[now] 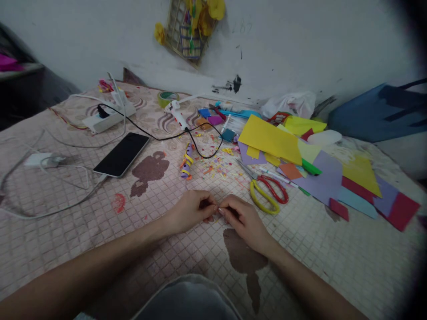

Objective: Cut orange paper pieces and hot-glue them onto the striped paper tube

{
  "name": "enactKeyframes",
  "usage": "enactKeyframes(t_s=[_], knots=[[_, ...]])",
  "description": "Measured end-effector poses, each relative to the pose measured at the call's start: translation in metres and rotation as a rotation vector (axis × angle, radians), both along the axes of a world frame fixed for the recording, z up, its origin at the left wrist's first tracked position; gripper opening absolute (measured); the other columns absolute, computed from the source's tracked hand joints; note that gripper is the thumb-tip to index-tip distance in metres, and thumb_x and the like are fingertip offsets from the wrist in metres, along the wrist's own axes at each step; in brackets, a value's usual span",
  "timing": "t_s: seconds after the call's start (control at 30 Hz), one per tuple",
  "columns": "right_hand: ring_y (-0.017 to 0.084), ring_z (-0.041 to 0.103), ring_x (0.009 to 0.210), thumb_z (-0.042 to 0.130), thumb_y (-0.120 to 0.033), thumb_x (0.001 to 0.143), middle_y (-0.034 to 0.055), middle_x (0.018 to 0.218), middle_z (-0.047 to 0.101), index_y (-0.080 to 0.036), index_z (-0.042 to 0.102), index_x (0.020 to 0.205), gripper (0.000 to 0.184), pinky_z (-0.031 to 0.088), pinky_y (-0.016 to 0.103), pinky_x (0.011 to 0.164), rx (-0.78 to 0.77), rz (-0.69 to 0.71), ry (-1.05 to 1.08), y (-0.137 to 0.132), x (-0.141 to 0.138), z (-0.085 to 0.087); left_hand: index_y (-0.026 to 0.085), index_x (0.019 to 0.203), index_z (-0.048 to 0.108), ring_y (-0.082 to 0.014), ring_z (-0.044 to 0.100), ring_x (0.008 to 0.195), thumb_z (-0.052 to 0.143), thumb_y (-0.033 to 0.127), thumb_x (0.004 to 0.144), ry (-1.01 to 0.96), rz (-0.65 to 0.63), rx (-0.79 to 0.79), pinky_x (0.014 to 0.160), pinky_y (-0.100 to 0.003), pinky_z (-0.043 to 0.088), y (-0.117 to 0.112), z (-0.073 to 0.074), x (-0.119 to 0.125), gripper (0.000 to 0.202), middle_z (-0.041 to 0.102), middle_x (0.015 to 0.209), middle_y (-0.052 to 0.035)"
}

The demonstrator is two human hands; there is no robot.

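Note:
My left hand [191,211] and my right hand [243,219] meet fingertip to fingertip low over the patterned bed sheet [333,262]. Both sets of fingers are curled and pinched together on something too small to make out. Yellow-and-red scissors [267,191] lie just right of my right hand. A small curled roll of coloured paper strips [187,163] stands beyond my left hand, with paper scraps [216,166] scattered around it.
Sheets of coloured paper [300,151] spread over the right side, with markers among them. A black phone [122,154] lies to the left, by a white power strip [108,116] and cables. A glue gun [178,116] and a tape roll [167,97] sit near the wall.

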State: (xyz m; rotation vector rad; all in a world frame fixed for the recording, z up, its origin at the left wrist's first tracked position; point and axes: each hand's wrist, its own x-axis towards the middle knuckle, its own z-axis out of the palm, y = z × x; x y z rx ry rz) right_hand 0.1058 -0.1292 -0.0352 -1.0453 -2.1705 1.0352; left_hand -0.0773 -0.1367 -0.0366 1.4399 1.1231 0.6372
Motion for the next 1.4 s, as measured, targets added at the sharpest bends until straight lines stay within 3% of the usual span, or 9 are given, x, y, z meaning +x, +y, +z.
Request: enactKeyframes(t_s=[0.27, 0.6, 0.97, 1.4], knots=[[0.012, 0.043, 0.062, 0.048, -0.018, 0.088, -0.0029, 0.066, 0.047, -0.019, 0.051, 0.072, 0.016, 0.033, 0.023, 0.057, -0.107, 0.001, 0.004, 0.0004, 0.0011, 0.0019, 0.013, 0.079, 0.059, -0.0106, 0.058, 0.057, 0.055, 0.034, 0.080, -0.105, -0.013, -0.087, 0.055, -0.022, 0.046, 0.0006, -0.0020, -0.0004, 0.021, 0.060, 0.065, -0.0008], [0.010, 0.044, 0.058, 0.047, -0.028, 0.089, -0.0020, 0.066, 0.051, -0.018, 0.056, 0.080, 0.016, 0.036, 0.022, 0.053, -0.231, -0.042, 0.055, 0.0009, 0.0031, -0.0018, 0.013, 0.078, 0.057, -0.0093, 0.056, 0.055, 0.058, 0.032, 0.078, -0.167, 0.010, -0.157, 0.055, -0.022, 0.047, 0.0011, -0.0011, 0.0003, 0.019, 0.060, 0.062, 0.0001], [0.011, 0.045, 0.058, 0.048, -0.026, 0.089, -0.0028, 0.064, 0.049, -0.019, 0.055, 0.077, 0.016, 0.036, 0.022, 0.053, -0.201, -0.035, 0.047, 0.0005, 0.0034, -0.0003, 0.011, 0.086, 0.059, -0.0089, 0.059, 0.058, 0.060, 0.032, 0.078, -0.198, -0.073, -0.180, 0.059, -0.023, 0.050, 0.0045, -0.0015, -0.0066, 0.022, 0.062, 0.070, -0.0006], [0.011, 0.045, 0.059, 0.048, -0.023, 0.088, -0.0026, 0.064, 0.049, -0.019, 0.055, 0.076, 0.015, 0.037, 0.023, 0.055, -0.182, -0.027, 0.021, 0.0000, 0.0029, 0.0021, 0.012, 0.082, 0.058, -0.0095, 0.058, 0.059, 0.052, 0.033, 0.084, -0.137, -0.085, -0.118, 0.059, -0.023, 0.049, 0.0037, 0.0018, -0.0074, 0.022, 0.061, 0.069, -0.0015]])
